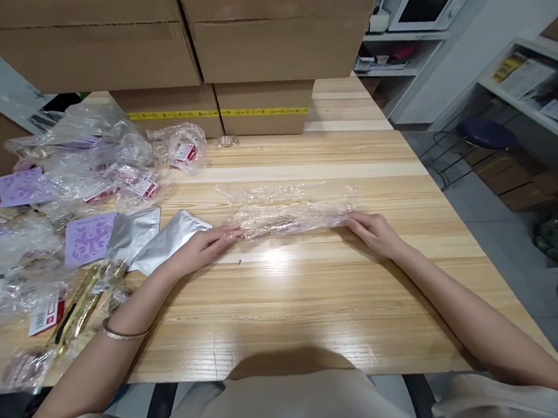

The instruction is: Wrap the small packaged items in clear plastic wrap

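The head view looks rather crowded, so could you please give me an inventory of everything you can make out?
clear plastic film: one crinkled bundle, transparent, between the hands
table: one, light wood, beneath it
cardboard boxes: at least four, brown, far side
yellow strip: across the lower boxes
plastic-wrapped items: many, uncountable, mostly clear, left
purple cards: at least two, left
silver pouches: two, by the left hand
red-and-white labels: several, left
gold strips: several, near left
microwave: one, white, top right
shelves: several, white, right
stool: one, dark blue, right
bracelet: one, left forearm
left hand: one, bare, film's left end
right hand: one, bare, film's right end
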`<action>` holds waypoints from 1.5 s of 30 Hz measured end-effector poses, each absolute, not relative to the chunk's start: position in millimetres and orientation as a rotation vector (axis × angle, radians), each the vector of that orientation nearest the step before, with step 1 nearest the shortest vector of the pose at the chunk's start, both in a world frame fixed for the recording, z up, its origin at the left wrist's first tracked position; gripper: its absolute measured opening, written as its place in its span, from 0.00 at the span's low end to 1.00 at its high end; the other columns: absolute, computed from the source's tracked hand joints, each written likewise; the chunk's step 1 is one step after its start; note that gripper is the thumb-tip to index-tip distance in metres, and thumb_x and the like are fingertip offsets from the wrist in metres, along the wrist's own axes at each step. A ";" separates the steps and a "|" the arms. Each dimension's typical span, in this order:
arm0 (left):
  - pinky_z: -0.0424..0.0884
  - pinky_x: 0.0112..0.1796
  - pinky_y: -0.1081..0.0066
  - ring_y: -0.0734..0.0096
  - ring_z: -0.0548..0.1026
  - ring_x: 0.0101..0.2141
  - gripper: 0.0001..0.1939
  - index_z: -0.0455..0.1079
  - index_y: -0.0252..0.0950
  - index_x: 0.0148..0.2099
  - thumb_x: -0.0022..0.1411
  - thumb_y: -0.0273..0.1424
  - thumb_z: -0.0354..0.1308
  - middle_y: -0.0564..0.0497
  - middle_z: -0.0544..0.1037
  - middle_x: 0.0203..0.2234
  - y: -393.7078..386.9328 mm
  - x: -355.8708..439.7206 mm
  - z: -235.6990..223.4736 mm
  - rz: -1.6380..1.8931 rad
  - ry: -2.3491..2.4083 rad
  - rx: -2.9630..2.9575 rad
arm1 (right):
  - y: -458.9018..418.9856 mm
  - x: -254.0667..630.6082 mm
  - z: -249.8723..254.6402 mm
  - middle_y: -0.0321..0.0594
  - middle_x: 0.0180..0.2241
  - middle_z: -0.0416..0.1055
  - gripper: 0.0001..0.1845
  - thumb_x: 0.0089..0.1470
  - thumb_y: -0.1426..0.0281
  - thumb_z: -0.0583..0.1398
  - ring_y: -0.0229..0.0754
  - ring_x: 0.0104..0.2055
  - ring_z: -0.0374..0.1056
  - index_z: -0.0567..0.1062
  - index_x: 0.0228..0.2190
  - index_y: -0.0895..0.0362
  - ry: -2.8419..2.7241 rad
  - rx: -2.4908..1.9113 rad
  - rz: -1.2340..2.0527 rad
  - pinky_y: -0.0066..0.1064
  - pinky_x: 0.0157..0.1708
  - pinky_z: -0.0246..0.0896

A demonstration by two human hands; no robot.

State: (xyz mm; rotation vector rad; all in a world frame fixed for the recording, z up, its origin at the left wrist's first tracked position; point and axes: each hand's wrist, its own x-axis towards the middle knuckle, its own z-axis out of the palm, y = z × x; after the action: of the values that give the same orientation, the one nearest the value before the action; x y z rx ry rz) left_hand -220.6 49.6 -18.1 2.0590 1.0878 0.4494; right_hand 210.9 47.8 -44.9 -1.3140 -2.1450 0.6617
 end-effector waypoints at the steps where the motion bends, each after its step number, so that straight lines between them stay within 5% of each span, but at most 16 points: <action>1: 0.64 0.60 0.61 0.59 0.72 0.58 0.25 0.75 0.40 0.56 0.70 0.49 0.48 0.48 0.76 0.56 49.4 -218.2 -17.4 0.488 1.144 1.984 | 48.6 210.4 -43.9 0.41 0.40 0.80 0.18 0.66 0.58 0.51 0.48 0.43 0.76 0.78 0.40 0.53 -2.066 -1.373 0.673 0.40 0.45 0.70; 8: 0.70 0.48 0.67 0.57 0.78 0.44 0.29 0.79 0.36 0.39 0.68 0.54 0.47 0.49 0.83 0.40 66.2 -191.4 -15.4 0.608 1.396 1.811 | 68.3 198.7 -41.5 0.37 0.29 0.73 0.16 0.63 0.55 0.52 0.43 0.30 0.67 0.71 0.35 0.52 -1.750 -1.568 0.603 0.34 0.33 0.62; 14: 0.68 0.43 0.64 0.60 0.75 0.34 0.22 0.72 0.36 0.32 0.71 0.41 0.43 0.49 0.78 0.26 84.9 -167.6 -23.5 0.542 1.550 2.084 | 82.3 192.2 -52.3 0.42 0.27 0.76 0.13 0.64 0.62 0.51 0.47 0.27 0.68 0.71 0.40 0.55 -2.025 -1.783 0.239 0.42 0.40 0.60; 19: 0.65 0.48 0.51 0.48 0.71 0.46 0.17 0.71 0.31 0.53 0.67 0.32 0.50 0.37 0.77 0.41 76.3 -156.2 -25.2 0.653 1.714 2.503 | 73.1 188.2 -46.9 0.56 0.40 0.78 0.18 0.63 0.63 0.53 0.57 0.43 0.72 0.74 0.47 0.62 -2.127 -1.697 -0.311 0.50 0.45 0.60; 25: 0.56 0.63 0.52 0.55 0.60 0.65 0.28 0.59 0.38 0.67 0.67 0.36 0.53 0.43 0.66 0.64 73.8 -171.6 -23.3 0.425 0.999 2.727 | 64.6 194.4 -40.4 0.45 0.63 0.65 0.29 0.62 0.61 0.57 0.53 0.67 0.56 0.65 0.62 0.54 -2.598 -1.088 0.151 0.52 0.64 0.53; 27: 0.52 0.65 0.52 0.59 0.58 0.66 0.27 0.56 0.40 0.70 0.71 0.37 0.47 0.46 0.63 0.67 80.8 -178.0 -25.0 0.337 1.035 2.647 | 69.2 197.3 -45.4 0.43 0.62 0.66 0.26 0.65 0.61 0.55 0.52 0.67 0.58 0.66 0.62 0.52 -2.564 -1.131 0.222 0.52 0.64 0.54; 33: 0.63 0.59 0.61 0.63 0.74 0.54 0.22 0.74 0.40 0.55 0.74 0.41 0.42 0.49 0.78 0.53 90.8 -181.6 -22.3 0.521 1.115 2.381 | 72.3 198.3 -49.0 0.44 0.46 0.80 0.20 0.68 0.63 0.49 0.51 0.47 0.76 0.78 0.47 0.54 -2.306 -1.307 0.286 0.43 0.47 0.70; 40: 0.71 0.46 0.65 0.62 0.77 0.41 0.19 0.73 0.35 0.49 0.73 0.38 0.43 0.46 0.80 0.41 89.6 -161.0 -26.5 0.587 1.363 2.203 | 65.1 181.3 -37.3 0.37 0.26 0.76 0.19 0.65 0.56 0.51 0.46 0.26 0.70 0.72 0.48 0.53 -2.058 -1.685 0.585 0.34 0.28 0.59; 42: 0.70 0.48 0.60 0.57 0.76 0.44 0.18 0.71 0.34 0.52 0.72 0.35 0.44 0.42 0.79 0.44 89.5 -154.0 -29.1 0.568 1.514 2.299 | 67.7 174.7 -36.2 0.38 0.26 0.75 0.20 0.64 0.56 0.52 0.46 0.27 0.69 0.72 0.48 0.54 -2.031 -1.822 0.479 0.34 0.28 0.57; 45: 0.66 0.52 0.50 0.48 0.70 0.53 0.19 0.68 0.30 0.58 0.69 0.27 0.47 0.32 0.72 0.53 80.9 -143.4 -27.7 0.596 1.675 2.578 | 64.8 165.7 -31.2 0.50 0.38 0.77 0.21 0.63 0.60 0.54 0.52 0.38 0.71 0.72 0.51 0.60 -2.022 -1.843 -0.115 0.40 0.36 0.58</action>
State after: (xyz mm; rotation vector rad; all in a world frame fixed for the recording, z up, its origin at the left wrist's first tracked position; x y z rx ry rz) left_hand -143.4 80.9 -27.7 2.5777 1.6746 0.5959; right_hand 165.7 64.8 -31.2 -1.8431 -2.0221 -0.1150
